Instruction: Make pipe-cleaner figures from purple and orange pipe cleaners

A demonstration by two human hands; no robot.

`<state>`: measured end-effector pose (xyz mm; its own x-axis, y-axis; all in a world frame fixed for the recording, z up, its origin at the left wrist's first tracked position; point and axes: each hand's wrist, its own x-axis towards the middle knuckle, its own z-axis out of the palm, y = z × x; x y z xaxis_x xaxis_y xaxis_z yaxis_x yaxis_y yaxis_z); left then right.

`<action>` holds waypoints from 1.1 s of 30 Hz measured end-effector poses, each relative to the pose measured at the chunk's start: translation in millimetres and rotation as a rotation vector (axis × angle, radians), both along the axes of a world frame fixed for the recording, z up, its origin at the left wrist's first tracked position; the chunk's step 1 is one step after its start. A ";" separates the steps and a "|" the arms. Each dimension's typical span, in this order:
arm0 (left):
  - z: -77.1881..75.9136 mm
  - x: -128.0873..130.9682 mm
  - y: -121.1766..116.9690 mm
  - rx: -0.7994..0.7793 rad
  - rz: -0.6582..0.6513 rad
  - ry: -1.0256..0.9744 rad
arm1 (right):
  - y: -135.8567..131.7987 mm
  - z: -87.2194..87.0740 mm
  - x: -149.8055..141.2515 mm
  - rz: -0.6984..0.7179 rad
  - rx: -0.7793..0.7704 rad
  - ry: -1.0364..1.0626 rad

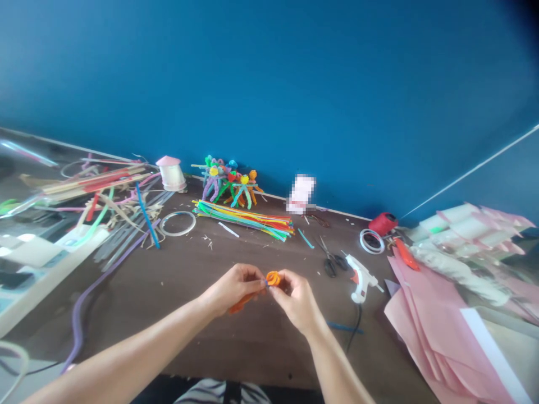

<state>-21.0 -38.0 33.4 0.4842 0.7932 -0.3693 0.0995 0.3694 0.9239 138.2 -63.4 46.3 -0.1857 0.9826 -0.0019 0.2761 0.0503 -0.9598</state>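
An orange pipe cleaner coil [273, 278] is pinched between my left hand [233, 289] and my right hand [296, 300], above the middle of the dark wooden table [177, 320]. Its straight orange tail [242, 303] runs down and left beneath my left hand. The fingertips of both hands press on the coil's near side, partly hiding its inner end. To the right of my right hand lies a white hot glue gun [361, 278], with its black cord trailing toward the table's front.
Black-handled scissors [330, 259] and a bundle of multicoloured pipe cleaners [243, 220] lie ahead. Pipe-cleaner figures [229, 182] stand by the blue wall [269, 84]. Pink paper sheets [438, 331] are piled at right, and straws and strips [96, 191] crowd the left.
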 end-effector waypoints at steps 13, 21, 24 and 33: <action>7.4 2.1 0.8 -0.001 -0.109 0.030 | -0.2 -4.5 3.5 0.014 -0.054 0.069; 9.4 2.7 -0.8 -0.046 -0.088 -0.027 | -2.5 -2.5 6.6 0.047 -0.100 0.105; 8.4 4.8 -2.0 -0.075 -0.060 -0.056 | -2.8 -2.8 6.0 0.039 -0.100 0.116; 10.1 5.5 -4.9 -0.019 -0.090 -0.010 | -4.7 -5.9 3.3 -0.036 -0.107 0.160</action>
<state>-15.6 -42.8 43.5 0.5565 0.7395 -0.3786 0.1240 0.3767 0.9180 141.5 -68.1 40.4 -0.1568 0.9844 -0.0801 0.1196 -0.0616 -0.9909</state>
